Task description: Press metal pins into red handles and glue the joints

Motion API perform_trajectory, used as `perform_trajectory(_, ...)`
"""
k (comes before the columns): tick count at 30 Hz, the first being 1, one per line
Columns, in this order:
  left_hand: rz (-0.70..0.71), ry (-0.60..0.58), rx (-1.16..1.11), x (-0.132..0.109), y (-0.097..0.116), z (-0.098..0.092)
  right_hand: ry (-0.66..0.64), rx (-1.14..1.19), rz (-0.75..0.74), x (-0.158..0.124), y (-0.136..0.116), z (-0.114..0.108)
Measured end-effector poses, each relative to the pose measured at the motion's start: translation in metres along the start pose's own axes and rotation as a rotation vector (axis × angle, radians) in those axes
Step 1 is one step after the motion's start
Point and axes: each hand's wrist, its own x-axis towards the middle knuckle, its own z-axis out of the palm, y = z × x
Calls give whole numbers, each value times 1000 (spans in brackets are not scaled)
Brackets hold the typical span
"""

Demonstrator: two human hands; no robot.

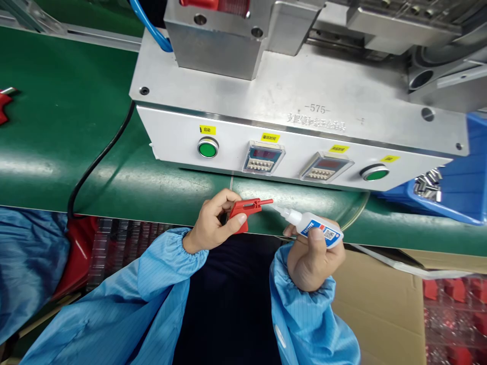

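My left hand (215, 220) is closed around a small red plastic part (245, 209), holding it level above the near edge of the green table (68, 132). My right hand (314, 258) grips a small white glue bottle (314, 226) with a blue and red label. The bottle's thin nozzle points left and touches the narrow right tip of the red part. Both arms wear light blue sleeves.
A grey metal machine (304, 101) with two green buttons and two small timer displays stands just behind my hands. A blue bin (462, 185) with small metal pieces sits at right. A black cable (99, 157) crosses the table. A cardboard box (380, 304) lies at lower right.
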Motion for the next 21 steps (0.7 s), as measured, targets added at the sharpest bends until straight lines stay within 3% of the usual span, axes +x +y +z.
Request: perform_trajectory(21, 67, -5, 4, 1, -3, 0, 49, 97, -1, 7, -4, 2)
